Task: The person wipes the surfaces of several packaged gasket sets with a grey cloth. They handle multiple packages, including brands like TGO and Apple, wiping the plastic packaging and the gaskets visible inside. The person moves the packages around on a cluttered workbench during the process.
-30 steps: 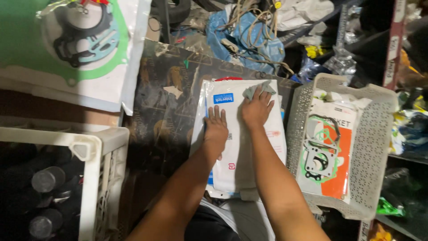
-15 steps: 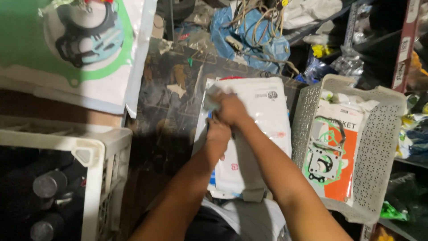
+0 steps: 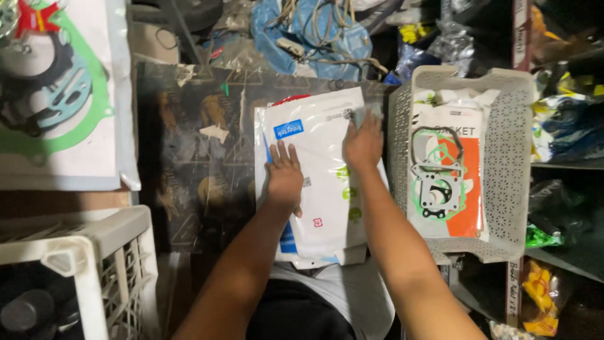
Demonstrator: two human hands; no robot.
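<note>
Since the frame half a second back, my right hand [image 3: 363, 143] had left its place crossed over the left and gone out to the far right corner of the white packet [image 3: 321, 182], while my left hand [image 3: 285, 178] had settled flat on the packet's left half. Both hands were open, palms down, fingers spread, pressing and gripping nothing. The packet lay on top of a small stack of similar flat packets on the dark surface [image 3: 189, 157], its near end sticking out past the surface edge toward my lap, its right edge just beside the perforated white basket [image 3: 509, 164] that held an orange-and-white gasket card [image 3: 450, 182]. As I judged it, the main risk was sliding: the packet looked like slick plastic, and an uneven push could have skated it off the ones beneath, or tipped the overhanging end off the edge. My right fingertips were close to the basket wall, so a wide sweep might have knocked it. The white crate [image 3: 82, 252] at the lower left stood well apart and seemed out of harm's way.
</note>
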